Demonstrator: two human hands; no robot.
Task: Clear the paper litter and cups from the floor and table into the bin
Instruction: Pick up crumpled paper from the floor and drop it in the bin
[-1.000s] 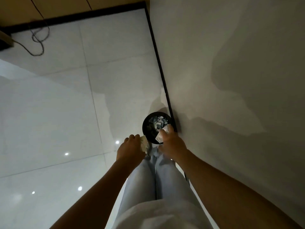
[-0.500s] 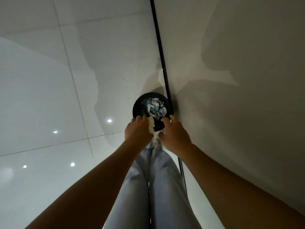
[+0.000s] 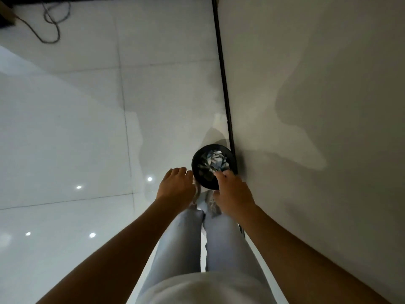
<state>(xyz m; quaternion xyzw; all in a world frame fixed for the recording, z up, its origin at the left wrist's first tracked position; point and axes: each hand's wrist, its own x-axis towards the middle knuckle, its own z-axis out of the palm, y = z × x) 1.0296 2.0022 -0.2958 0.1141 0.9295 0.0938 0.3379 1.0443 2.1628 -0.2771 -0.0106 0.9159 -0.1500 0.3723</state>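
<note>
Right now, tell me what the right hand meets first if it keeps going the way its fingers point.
Probably the bin: the right hand already overlaps its near rim, though height above it is unclear.

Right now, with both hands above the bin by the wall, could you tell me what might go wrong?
The bin looks heaped with paper, so further scraps could slide off onto the floor. The right hand overlaps the rim and might tip it. Whether the left hand holds anything is unclear.

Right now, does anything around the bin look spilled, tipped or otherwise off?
Nothing stands out. The black bin stands upright on the floor against the wall, with crumpled paper inside it and none seen spilled around it. A loose cable lies on the floor at the far left.
</note>
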